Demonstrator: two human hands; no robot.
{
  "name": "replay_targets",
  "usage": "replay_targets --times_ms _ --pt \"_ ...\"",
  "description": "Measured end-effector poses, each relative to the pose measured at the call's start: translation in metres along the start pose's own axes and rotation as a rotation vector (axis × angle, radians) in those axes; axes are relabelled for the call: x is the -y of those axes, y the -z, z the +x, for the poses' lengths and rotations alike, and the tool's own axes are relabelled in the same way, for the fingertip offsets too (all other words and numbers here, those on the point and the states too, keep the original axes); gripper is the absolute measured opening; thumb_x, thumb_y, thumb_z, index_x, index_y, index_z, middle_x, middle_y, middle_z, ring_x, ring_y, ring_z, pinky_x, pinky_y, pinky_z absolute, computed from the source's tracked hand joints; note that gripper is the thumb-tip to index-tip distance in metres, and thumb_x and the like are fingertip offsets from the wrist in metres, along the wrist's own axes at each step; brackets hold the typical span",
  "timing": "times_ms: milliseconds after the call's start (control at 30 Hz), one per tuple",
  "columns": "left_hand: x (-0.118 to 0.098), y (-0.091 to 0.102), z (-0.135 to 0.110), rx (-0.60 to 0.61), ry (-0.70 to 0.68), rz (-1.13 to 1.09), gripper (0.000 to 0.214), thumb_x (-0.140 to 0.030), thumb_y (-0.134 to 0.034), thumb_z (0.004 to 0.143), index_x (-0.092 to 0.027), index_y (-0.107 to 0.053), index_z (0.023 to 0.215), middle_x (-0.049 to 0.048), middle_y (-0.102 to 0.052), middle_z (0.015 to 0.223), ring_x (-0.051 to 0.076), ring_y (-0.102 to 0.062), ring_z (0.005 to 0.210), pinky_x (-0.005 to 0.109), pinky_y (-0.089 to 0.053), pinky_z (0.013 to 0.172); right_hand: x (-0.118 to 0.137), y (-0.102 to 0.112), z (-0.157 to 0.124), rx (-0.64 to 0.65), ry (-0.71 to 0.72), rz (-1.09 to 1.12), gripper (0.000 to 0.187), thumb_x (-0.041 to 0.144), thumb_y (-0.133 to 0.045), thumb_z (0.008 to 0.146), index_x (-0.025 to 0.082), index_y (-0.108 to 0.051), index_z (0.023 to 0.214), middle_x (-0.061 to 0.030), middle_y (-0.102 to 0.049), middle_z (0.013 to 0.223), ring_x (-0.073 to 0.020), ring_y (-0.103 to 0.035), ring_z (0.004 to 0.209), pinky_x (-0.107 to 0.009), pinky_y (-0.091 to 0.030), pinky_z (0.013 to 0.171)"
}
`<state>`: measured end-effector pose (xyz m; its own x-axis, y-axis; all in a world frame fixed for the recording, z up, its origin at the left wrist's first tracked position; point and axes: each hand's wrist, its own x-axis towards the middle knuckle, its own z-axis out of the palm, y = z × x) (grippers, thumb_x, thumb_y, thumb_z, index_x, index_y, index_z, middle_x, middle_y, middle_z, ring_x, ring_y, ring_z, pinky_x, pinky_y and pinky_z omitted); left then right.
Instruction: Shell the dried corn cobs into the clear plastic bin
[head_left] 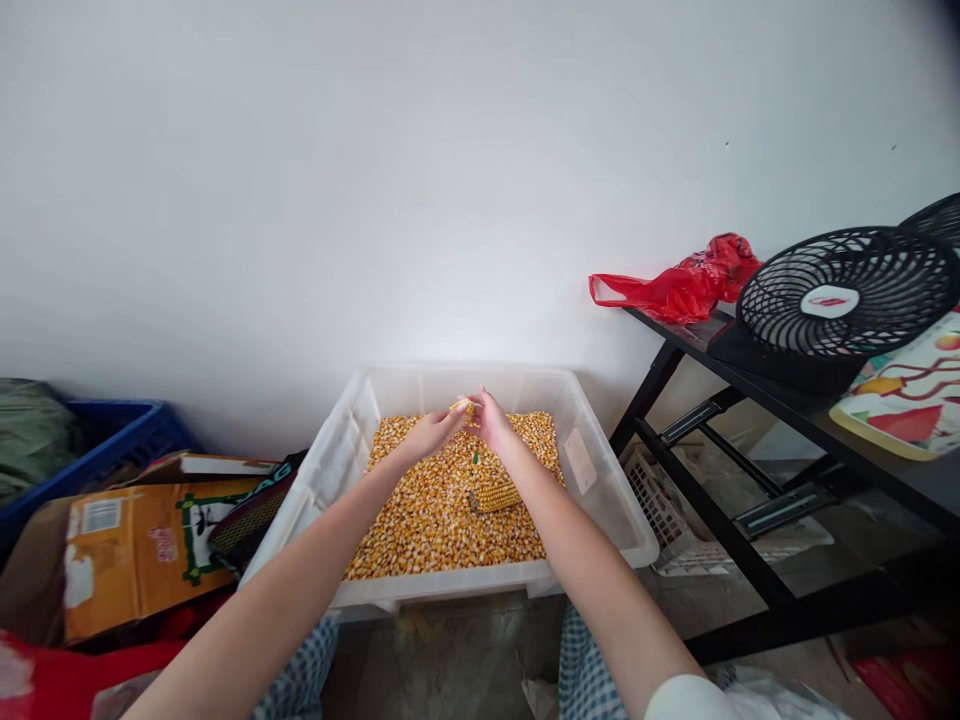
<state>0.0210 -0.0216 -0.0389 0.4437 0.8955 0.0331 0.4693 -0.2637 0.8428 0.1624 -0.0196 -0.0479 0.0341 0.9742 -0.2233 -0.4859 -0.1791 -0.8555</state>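
Observation:
A clear plastic bin (pixel 600 500) on the floor holds a deep layer of loose yellow corn kernels (pixel 442 520). Over its far half my left hand (pixel 429 432) and my right hand (pixel 493 420) meet, both with fingers closed round a small corn cob (pixel 463 407) that shows only as a yellow end between them. A second cob (pixel 496 496) with its kernels still on lies on the loose corn just below my right wrist. A small green speck (pixel 475 458) sits on the kernels near it.
A black metal rack (pixel 720 520) stands at the right, with a black fan (pixel 840 300), a red plastic bag (pixel 682 280) and a printed tray (pixel 907 400). A white basket (pixel 667 510) lies under it. Cardboard boxes (pixel 135 550) and a blue crate (pixel 112 450) crowd the left.

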Motion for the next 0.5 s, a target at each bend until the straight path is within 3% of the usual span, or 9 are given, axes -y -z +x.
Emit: replay_targets --times_ms 100,267,400,500 --pt "0.002 0.002 0.002 -0.023 -0.052 0.195 0.061 -0.069 -0.036 0.075 -0.013 -0.061 0.077 0.0027 -0.057 0.061 0.016 -0.053 0.055 0.023 -0.033 0.047 -0.004 -0.004 -0.001 0.08 0.006 -0.051 0.042 0.056 -0.041 0.08 0.019 -0.06 0.082 0.0008 -0.061 0.062 -0.012 -0.054 0.056 -0.023 -0.042 0.056" --pt "0.009 0.001 0.006 -0.012 0.0 0.413 0.055 -0.064 -0.036 0.077 -0.014 -0.058 0.073 0.0055 -0.06 0.064 0.019 -0.057 0.059 0.024 -0.034 0.05 -0.014 -0.006 0.0 0.111 0.033 -0.115 0.033 0.051 -0.054 0.075 0.019 -0.057 0.08 0.0068 -0.051 0.052 -0.0069 -0.045 0.047 -0.018 -0.036 0.051" --pt "0.015 -0.001 0.006 -0.002 0.006 0.463 0.047 -0.057 -0.046 0.075 -0.015 -0.062 0.088 0.0084 -0.066 0.078 0.022 -0.062 0.073 0.025 -0.04 0.06 -0.021 0.001 -0.001 0.167 0.015 -0.234 0.025 0.04 -0.065 0.07 0.021 -0.053 0.081 0.0086 -0.052 0.057 -0.0053 -0.045 0.046 -0.016 -0.034 0.048" --pt "0.019 -0.002 0.005 -0.011 -0.018 0.498 0.049 -0.055 -0.052 0.072 -0.018 -0.059 0.104 0.0097 -0.067 0.093 0.024 -0.062 0.087 0.026 -0.042 0.069 -0.024 0.008 0.0 0.228 -0.014 -0.317 0.028 0.042 -0.067 0.069 0.024 -0.053 0.085 0.0092 -0.051 0.058 -0.0054 -0.044 0.044 -0.017 -0.033 0.045"
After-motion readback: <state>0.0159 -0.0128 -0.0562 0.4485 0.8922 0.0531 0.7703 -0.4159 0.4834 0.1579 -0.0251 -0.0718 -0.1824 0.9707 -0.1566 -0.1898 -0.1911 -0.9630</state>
